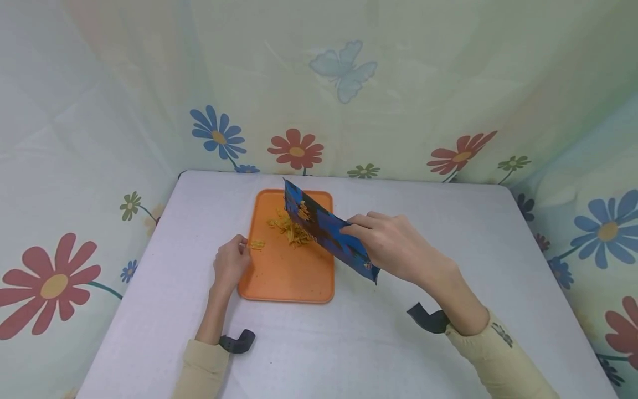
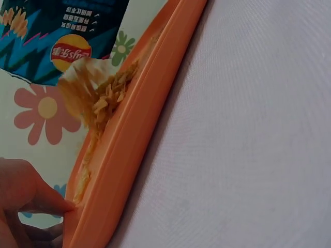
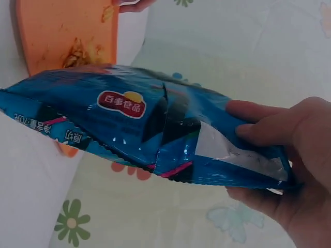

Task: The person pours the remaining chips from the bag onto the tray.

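From my remote seat I watch the head view: the right hand [image 1: 399, 244] pinches one end of a glossy blue foil snack bag [image 1: 326, 228], thumb on one face and fingers on the other. The bag slants down over the right side of a shallow, rectangular orange tray [image 1: 289, 285], which lies flat on the white-covered table [image 1: 309, 354]. A loose heap of yellow-brown crisp pieces [image 1: 288, 227] sits in the far half of the tray, partly hidden by the bag, and a small yellow cluster of crisps [image 1: 257, 244] lies just inside the left rim. There the left hand [image 1: 231, 263] has its fingers curled, and in the left wrist view they seem to pinch the rim.

I judge spilling to be the main risk. The bag's nearer end overhangs the tray's right edge, so a swing or sideways tilt could drop crumbs onto the cloth. I can't make out the bag's mouth or what remains inside, so a sudden rush of crisps is possible if it is shaken. The slick foil might slip from a grip at one end. If the left hand lifts or tugs the rim, the nearby cluster could slide, perhaps over the edge.
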A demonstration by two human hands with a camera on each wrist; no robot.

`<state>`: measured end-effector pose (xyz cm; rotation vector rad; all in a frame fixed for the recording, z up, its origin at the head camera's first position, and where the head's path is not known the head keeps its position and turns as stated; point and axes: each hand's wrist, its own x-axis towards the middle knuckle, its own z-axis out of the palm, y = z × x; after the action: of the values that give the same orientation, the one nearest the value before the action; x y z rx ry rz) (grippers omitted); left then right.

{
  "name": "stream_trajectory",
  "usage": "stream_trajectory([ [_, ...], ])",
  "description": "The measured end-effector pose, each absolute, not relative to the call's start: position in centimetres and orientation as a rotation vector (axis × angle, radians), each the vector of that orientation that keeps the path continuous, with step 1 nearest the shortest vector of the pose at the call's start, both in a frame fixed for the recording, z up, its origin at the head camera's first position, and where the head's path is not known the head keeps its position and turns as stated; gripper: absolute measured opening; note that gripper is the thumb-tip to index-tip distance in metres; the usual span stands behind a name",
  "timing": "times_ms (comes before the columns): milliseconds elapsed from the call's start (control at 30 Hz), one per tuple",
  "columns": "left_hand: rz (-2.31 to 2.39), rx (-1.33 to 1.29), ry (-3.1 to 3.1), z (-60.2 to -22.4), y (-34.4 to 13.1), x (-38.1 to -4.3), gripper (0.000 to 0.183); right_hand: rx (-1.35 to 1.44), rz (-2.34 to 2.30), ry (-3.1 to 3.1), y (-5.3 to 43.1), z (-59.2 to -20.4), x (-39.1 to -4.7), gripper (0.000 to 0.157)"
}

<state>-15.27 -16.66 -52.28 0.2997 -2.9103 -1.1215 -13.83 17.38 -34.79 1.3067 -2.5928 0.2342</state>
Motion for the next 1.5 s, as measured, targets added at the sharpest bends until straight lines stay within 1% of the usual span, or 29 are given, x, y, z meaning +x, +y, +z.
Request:
stream_trajectory([
  [233, -1.128, 0.309, -2.917, -52.21, -16.67, -15.29, 0.023, 1.295, 0.216, -2.603, 17.48, -34.85, -13.75, 0.040],
  [433, -1.130, 0.299, -2.908, -52.41, -16.75, -15.26, 0.023, 1.286, 0.241, -2.590, 17.52, -34.76, -13.70, 0.041],
  [667, -1.130, 0.295, -2.900, -52.52, -16.65, -15.22, 0.023, 1.281, 0.256, -2.614, 17.47, -34.55, -13.53, 0.033],
  [800, -1.134, 0.302, -2.907, -52.51, -16.61, -15.18, 0.023, 1.280, 0.253, -2.620, 17.50, -34.53, -13.47, 0.031],
  [1367, -1.122, 0.306, -2.924, -52.38, -16.58, -15.36, 0.023, 1.279, 0.336, -2.569, 18.25, -34.27, -13.15, 0.032],
  [1500, -1.121, 0.309, -2.917, -52.31, -16.52, -15.32, 0.022, 1.287, 0.378, -2.569, 18.34, -34.47, -13.08, 0.030],
])
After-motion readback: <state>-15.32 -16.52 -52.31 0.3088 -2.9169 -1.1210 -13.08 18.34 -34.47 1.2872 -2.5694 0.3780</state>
